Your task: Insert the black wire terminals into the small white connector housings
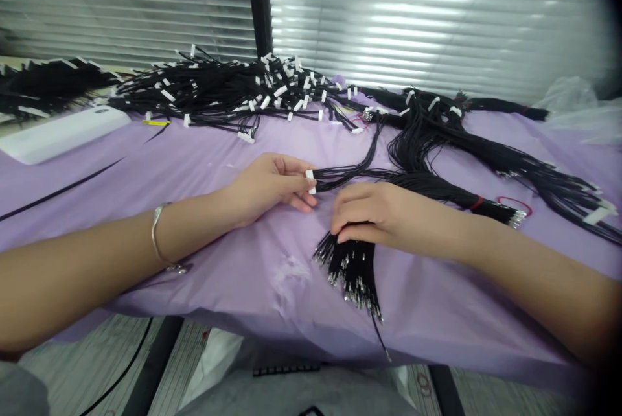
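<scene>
Head view: the white connector (310, 181) sits mid-table on the purple cloth (194, 163), pinched by the fingertips of the left hand (265, 188). The right hand (374, 212) lies fingers-together over the black wire bundle (352, 267), hiding whether it grips any strand.

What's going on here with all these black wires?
A person works at a purple-covered table. The left hand pinches a white connector with black wires running from it. The right hand rests on a bundle of wires whose metal tips fan toward the table's edge. A pile of wires with connectors lies at the back.
</scene>
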Demonstrator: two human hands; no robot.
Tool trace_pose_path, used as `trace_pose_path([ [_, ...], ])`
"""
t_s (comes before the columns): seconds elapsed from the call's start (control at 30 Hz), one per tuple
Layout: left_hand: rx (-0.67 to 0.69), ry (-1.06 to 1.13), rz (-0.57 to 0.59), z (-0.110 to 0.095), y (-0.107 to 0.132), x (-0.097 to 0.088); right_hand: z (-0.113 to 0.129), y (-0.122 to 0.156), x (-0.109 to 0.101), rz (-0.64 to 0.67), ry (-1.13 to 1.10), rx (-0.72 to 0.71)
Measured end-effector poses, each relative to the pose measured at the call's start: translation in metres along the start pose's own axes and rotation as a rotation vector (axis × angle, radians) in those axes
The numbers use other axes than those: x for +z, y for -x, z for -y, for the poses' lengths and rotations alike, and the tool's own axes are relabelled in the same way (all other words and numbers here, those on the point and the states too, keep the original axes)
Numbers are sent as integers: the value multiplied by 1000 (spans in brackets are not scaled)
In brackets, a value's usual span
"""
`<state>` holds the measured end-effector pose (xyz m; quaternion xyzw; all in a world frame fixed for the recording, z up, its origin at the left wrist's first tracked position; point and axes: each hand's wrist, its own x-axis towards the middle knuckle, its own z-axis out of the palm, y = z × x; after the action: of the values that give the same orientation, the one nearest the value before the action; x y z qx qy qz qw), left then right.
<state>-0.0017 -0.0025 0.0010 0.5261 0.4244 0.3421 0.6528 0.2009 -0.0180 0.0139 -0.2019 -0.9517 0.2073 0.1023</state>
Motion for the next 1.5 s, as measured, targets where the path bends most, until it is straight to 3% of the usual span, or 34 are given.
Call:
trace_pose_path([
  [0.13, -1, -3, 17, 0, 0, 0, 2, 2, -2, -37, 46, 77],
  [0.33, 10, 14, 8, 4, -1, -2, 4, 2, -2, 7, 77, -8],
  [0.63, 6, -5, 7, 2, 0, -2, 7, 2, 0, 95, 54, 115],
  [0.87, 20, -85, 22, 0, 3, 0, 13, 0, -1, -59, -11, 234],
  [1.1, 120, -150, 57, -2, 6, 3, 16, -1, 1, -227, 27, 149],
  [1.33, 143, -135, 34, -3, 7, 7, 16, 0, 2, -388, 39, 376],
  [1.5, 72, -49, 77, 1, 8, 11, 16, -4, 2, -423, 43, 471],
])
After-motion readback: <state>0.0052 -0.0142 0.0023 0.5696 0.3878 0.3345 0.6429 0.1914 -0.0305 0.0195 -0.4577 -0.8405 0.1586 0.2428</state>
